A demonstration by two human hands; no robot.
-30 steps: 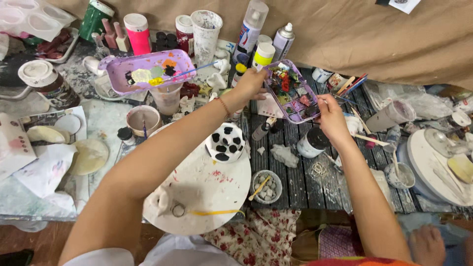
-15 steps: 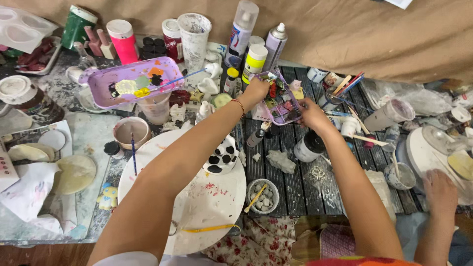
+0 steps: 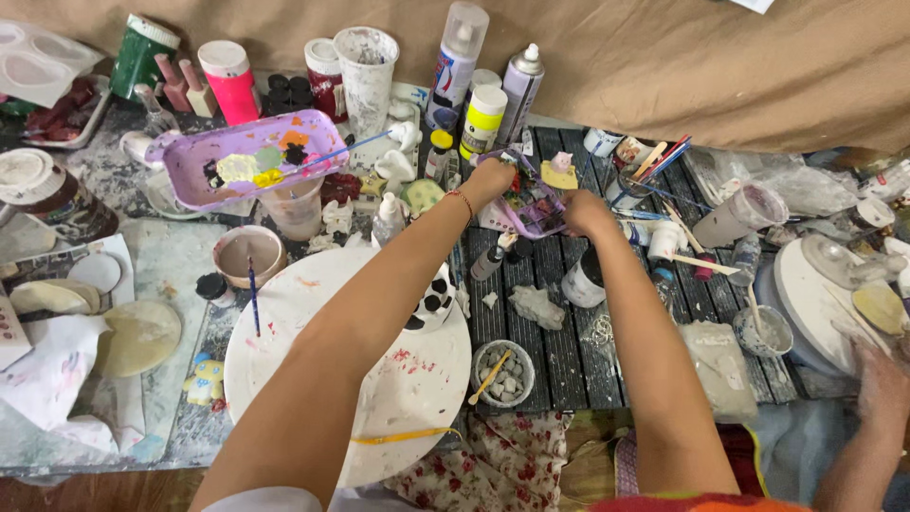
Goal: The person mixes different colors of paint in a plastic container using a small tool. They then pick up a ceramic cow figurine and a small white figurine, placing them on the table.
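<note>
Hands together over cluttered craft table. Left hand [image 3: 491, 178] closed on far rim of small purple palette [image 3: 533, 210], holding it tilted above dark slatted tabletop [image 3: 559, 351], just in front of spray cans [image 3: 521, 87]. Right hand [image 3: 580, 212] curled at palette's near edge; fingers hidden, so possibly pinching something, cannot tell. Risk: tilted palette spilling paint onto small bottle [image 3: 489, 260] below, or left forearm brushing spotted cup [image 3: 438, 301] on white round board [image 3: 379, 379].
</note>
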